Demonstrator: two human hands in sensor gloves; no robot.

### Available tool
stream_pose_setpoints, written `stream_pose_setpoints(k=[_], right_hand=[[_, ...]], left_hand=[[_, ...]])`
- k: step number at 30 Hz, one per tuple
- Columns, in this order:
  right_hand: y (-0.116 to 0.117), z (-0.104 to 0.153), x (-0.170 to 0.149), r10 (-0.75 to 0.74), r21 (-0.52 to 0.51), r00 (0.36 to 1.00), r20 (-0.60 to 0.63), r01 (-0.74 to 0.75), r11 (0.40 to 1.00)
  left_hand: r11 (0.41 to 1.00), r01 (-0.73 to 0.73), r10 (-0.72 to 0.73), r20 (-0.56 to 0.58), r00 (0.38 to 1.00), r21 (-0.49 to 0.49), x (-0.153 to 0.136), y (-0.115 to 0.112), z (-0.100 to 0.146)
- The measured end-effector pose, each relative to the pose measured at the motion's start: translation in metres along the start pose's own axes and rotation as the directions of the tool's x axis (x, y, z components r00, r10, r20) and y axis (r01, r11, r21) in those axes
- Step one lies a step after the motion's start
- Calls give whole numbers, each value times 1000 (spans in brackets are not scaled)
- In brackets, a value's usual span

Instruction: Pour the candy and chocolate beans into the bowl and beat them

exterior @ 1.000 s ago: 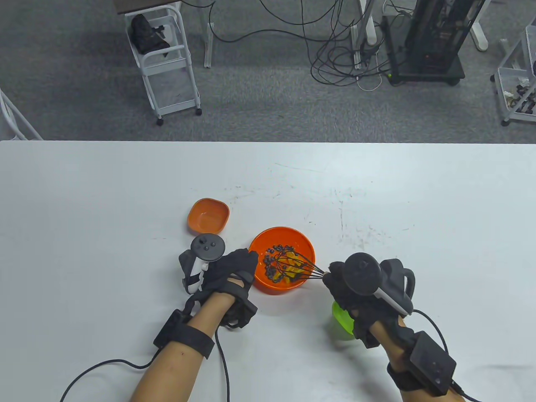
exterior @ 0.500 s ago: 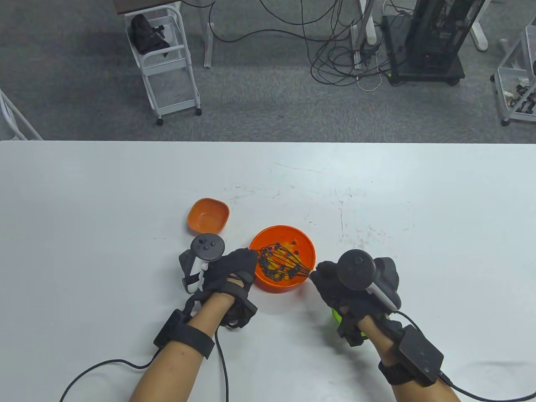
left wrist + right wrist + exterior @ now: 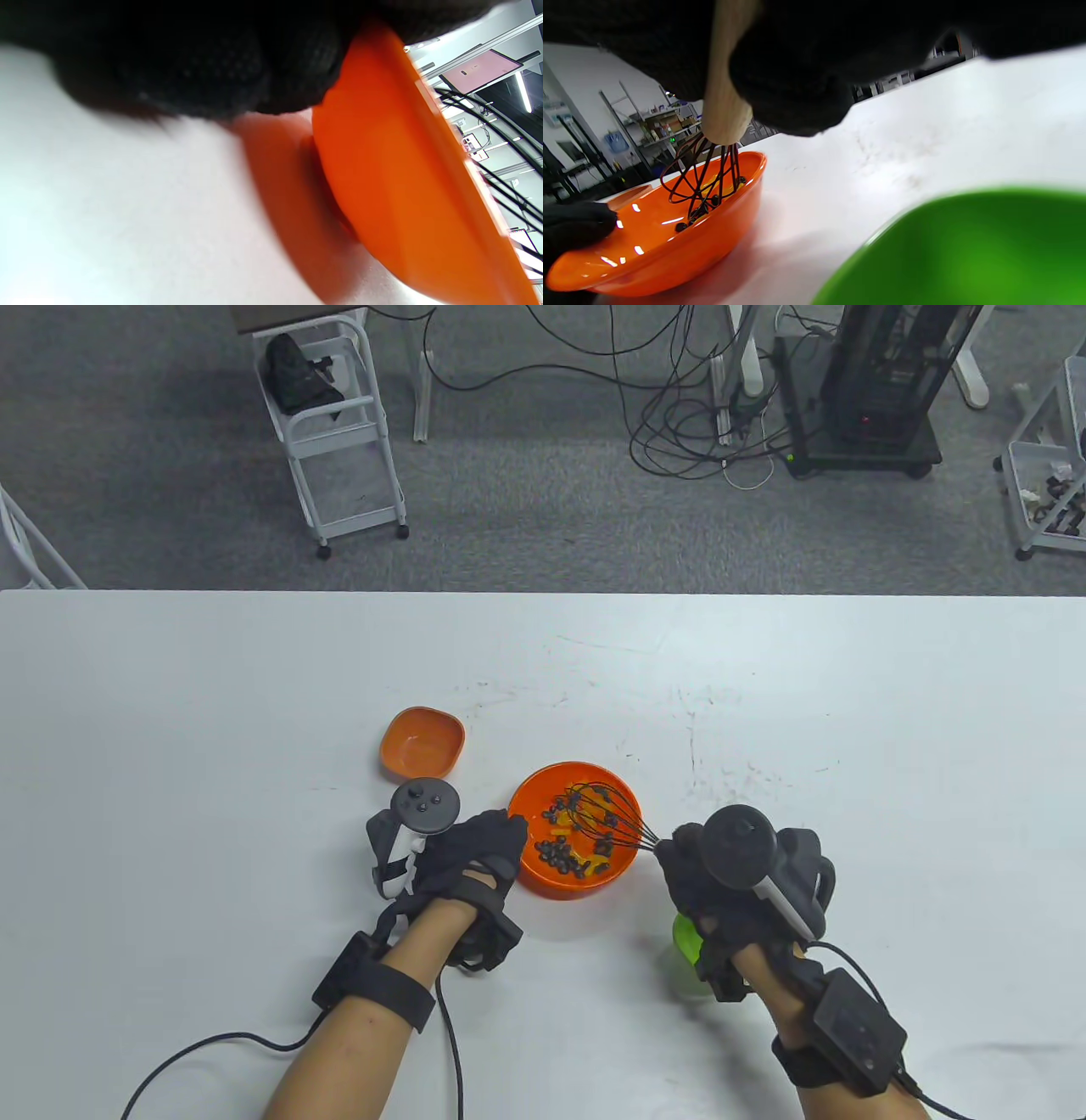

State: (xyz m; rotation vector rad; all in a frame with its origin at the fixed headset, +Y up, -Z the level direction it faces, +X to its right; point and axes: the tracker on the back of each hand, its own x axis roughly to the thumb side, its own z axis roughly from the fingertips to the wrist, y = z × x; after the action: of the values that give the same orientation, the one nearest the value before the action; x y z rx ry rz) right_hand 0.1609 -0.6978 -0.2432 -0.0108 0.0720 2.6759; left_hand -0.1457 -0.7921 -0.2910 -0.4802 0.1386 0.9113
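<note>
The orange bowl [image 3: 564,889] stands at the table's middle front, holding dark chocolate beans [image 3: 556,855] and yellow candy [image 3: 585,861]. My left hand [image 3: 501,836] grips its left rim; the left wrist view shows the glove [image 3: 212,63] curled over the bowl's wall [image 3: 382,169]. My right hand [image 3: 679,857] grips the wooden handle [image 3: 725,84] of a black wire whisk [image 3: 607,814], whose wires [image 3: 704,178] dip into the far right part of the bowl [image 3: 670,245] among the beans.
A small empty orange dish [image 3: 422,742] sits just beyond my left hand. A green bowl [image 3: 685,950] stands under my right wrist, large in the right wrist view [image 3: 967,254]. Carts and cables lie on the floor past the far table edge.
The whisk swept from the bowl's near side to its left side, and now sits at the far right. My right hand followed it. The left hand stayed on the rim.
</note>
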Motion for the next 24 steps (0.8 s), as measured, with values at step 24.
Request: stream_pose_setpoints(k=[24], right_hand=[[-23,9,9,174,-63,984,26,-172,983]], left_hand=[[1000,9,-9,7,1000,-18,2,-3,-1]])
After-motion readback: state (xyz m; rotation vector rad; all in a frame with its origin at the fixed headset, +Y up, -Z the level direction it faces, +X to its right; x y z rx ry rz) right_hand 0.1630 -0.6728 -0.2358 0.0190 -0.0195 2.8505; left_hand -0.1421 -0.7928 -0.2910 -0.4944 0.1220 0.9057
